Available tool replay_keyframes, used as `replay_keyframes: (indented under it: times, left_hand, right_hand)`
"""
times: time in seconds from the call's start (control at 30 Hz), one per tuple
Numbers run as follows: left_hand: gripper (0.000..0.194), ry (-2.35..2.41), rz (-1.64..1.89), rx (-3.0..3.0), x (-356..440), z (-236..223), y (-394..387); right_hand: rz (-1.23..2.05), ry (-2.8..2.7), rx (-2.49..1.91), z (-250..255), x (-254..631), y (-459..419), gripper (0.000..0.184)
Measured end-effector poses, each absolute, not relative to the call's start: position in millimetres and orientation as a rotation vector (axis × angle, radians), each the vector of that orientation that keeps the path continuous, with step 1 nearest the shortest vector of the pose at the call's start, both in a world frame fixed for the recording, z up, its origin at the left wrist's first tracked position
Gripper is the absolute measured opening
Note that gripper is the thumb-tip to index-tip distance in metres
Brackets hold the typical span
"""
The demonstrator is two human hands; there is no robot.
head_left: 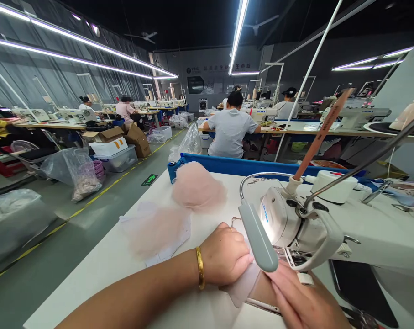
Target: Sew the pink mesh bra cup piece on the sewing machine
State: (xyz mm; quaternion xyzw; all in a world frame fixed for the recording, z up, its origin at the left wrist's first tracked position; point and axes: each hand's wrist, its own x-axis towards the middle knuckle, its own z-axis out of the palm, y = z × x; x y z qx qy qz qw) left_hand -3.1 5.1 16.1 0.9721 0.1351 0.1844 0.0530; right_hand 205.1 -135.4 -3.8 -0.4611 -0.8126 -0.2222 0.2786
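Observation:
My left hand [227, 253], with a gold bangle at the wrist, is closed with its fingers curled on a thin, pale sheer fabric piece [241, 288] beside the sewing machine [285, 219]. My right hand [301, 294] lies with fingers stretched along the fabric's right side, pointing to the needle area. Its fingertips are partly hidden behind the grey lamp head [259, 237]. The needle itself is hard to make out. Left of the machine lie a heap of pinkish sheer fabric [198, 185] and a flatter stack of sheer pieces [159, 230] on the white table [100, 292].
A dark phone-like slab [362, 292] lies right of my right hand. Behind the machine stands a white thread cone [333, 186]. Blue cloth [234, 164] edges the table's far side. A person in a light shirt [232, 130] sits ahead. Plastic boxes [116, 157] stand on the floor left.

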Motion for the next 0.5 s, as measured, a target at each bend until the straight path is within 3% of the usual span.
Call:
replay_keyframes:
  times: [0.1, 0.17, 0.37, 0.5]
  left_hand:
    - [0.021, 0.526, 0.557, 2.931, -6.7, 17.7, 9.3]
    - [0.012, 0.549, 0.554, 2.955, -9.6, 17.4, 8.2]
    - [0.013, 0.353, 0.498, 2.993, -16.9, 23.0, -15.3]
    - [0.017, 0.239, 0.471, 2.97, -17.6, 22.7, -23.2]
  right_hand:
    - [-0.453, -2.364, -1.037, -0.5, 197.5, -135.1, 0.049]
    - [-0.426, -2.415, -1.148, -5.6, 211.5, -135.2, 0.045]
    - [-0.875, -2.182, -1.361, -3.6, 264.2, -143.0, 0.034]
    - [-0.617, -2.267, -1.209, 4.6, 230.0, -144.9, 0.045]
